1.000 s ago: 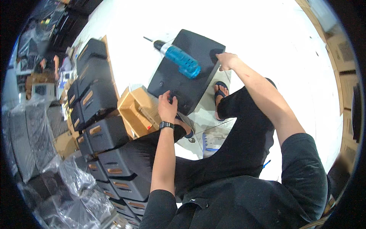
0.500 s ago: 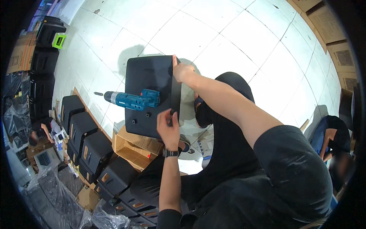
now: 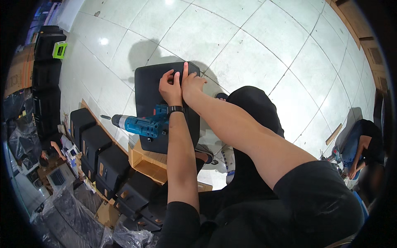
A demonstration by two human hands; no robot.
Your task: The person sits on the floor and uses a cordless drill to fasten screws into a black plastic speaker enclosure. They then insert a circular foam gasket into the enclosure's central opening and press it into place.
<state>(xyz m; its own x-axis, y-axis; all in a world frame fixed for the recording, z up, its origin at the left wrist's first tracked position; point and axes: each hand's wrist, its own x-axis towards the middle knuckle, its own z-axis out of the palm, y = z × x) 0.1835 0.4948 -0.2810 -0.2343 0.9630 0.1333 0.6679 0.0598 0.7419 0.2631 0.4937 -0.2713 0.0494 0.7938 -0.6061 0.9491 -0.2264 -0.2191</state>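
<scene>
A black box-shaped case [image 3: 151,78] with rounded corners stands on the floor before me. My right hand [image 3: 192,87] grips its far right edge, thumb on top and the other fingers over the side. Close beside it, my left hand [image 3: 170,90], with a dark band on the wrist, is closed in a pinch above the top. Something dark shows between its fingers, too small to name. A teal cordless drill [image 3: 142,125] lies on the case, its bit pointing left past the edge; my left forearm partly hides it. Small black blocks [image 3: 150,139] lie near the drill.
An open cardboard box [image 3: 147,165] sits by the case's near side. Rows of black cases [image 3: 97,138] line the left, near plastic-wrapped goods [image 3: 62,211]. Other people work at far left and far right [image 3: 364,140]. Cartons [image 3: 372,49] stand upper right.
My left hand has moved away from me across the case, from its near edge to beside my right hand. The right hand stays at the far right corner, shifted slightly.
</scene>
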